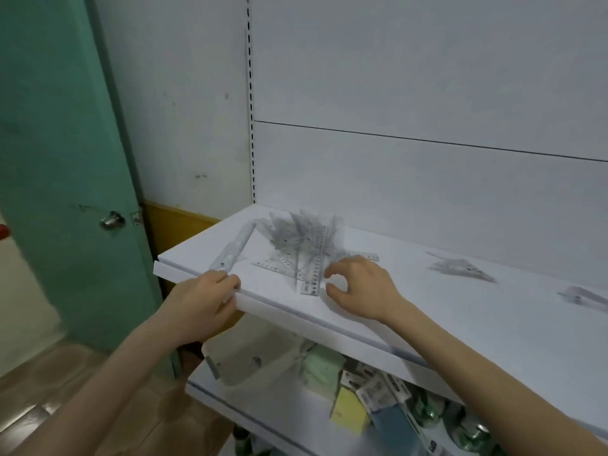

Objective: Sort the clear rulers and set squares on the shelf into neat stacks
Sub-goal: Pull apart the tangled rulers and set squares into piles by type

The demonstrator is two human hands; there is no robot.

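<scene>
Head view: left hand point(200, 301) grip pinches one ruler point(235, 248); right hand point(362, 286) grip apart beside one pile point(302, 248); two smaller stacks point(460, 268) point(584, 295).

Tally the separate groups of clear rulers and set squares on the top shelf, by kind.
Jumbled heap: 1
Ruler bundle in the left hand: 1
Small piles: 2, the middle-right pile and the far-right pile
Total: 4 groups; single pieces too blurred to count.

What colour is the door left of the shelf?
The door is teal green, and it shows best in the head view.
</scene>
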